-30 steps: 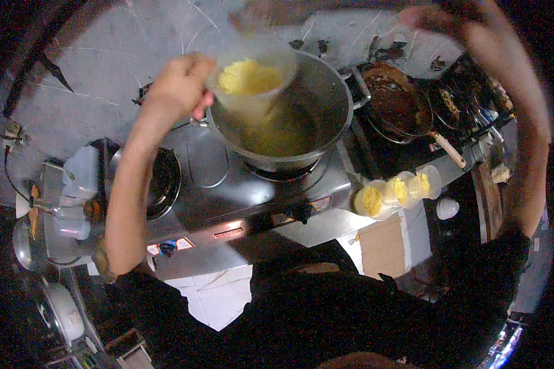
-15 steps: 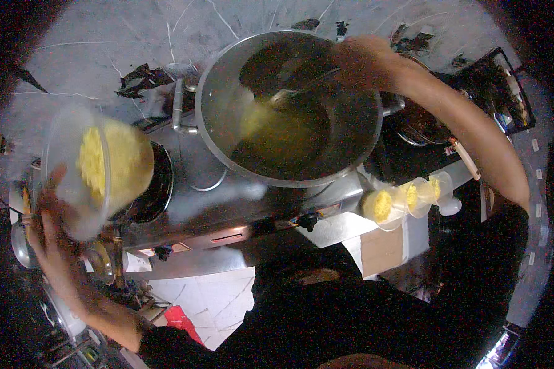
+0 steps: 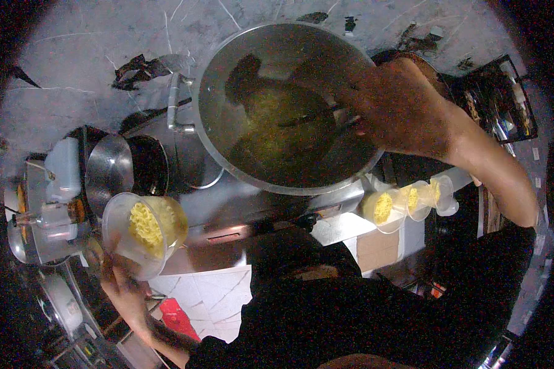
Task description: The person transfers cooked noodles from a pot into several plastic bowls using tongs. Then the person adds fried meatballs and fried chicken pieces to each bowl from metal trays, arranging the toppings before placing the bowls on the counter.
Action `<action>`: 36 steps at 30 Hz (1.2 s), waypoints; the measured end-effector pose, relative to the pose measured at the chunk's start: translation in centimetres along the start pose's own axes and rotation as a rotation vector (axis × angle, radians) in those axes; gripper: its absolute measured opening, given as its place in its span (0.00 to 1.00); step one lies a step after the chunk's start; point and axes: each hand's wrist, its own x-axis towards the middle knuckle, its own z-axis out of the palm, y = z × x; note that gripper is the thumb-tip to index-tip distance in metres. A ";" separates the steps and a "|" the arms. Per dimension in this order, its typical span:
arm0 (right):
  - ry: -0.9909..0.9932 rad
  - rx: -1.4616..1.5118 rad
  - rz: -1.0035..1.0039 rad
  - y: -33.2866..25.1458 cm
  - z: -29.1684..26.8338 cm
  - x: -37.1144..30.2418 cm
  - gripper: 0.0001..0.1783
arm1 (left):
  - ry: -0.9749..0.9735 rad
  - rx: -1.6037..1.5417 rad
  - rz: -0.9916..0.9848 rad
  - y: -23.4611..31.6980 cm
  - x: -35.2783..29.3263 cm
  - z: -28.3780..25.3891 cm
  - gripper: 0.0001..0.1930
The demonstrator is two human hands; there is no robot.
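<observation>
With the left hand [image 3: 126, 289] gripping the noodle tub [image 3: 143, 230] by its base, tilt may spill noodles; the right hand [image 3: 394, 107] clasps a utensil [image 3: 317, 115] over the hot pot [image 3: 289, 104].

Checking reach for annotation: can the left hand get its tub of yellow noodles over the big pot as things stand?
Probably yes. The left hand holds the tub low beside the stove; nothing blocks the way to the pot, though the right hand occupies its right rim.

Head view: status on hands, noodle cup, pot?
Left hand holds clear cup of yellow noodles, low left of stove. Right hand over big steel pot, gripping a utensil in the broth. Three filled cups wait right.
</observation>
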 end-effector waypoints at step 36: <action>0.306 -0.172 0.535 0.4 -3.3 -9.1 0.18 | -0.709 -0.188 0.128 6.4 -4.2 8.5 0.15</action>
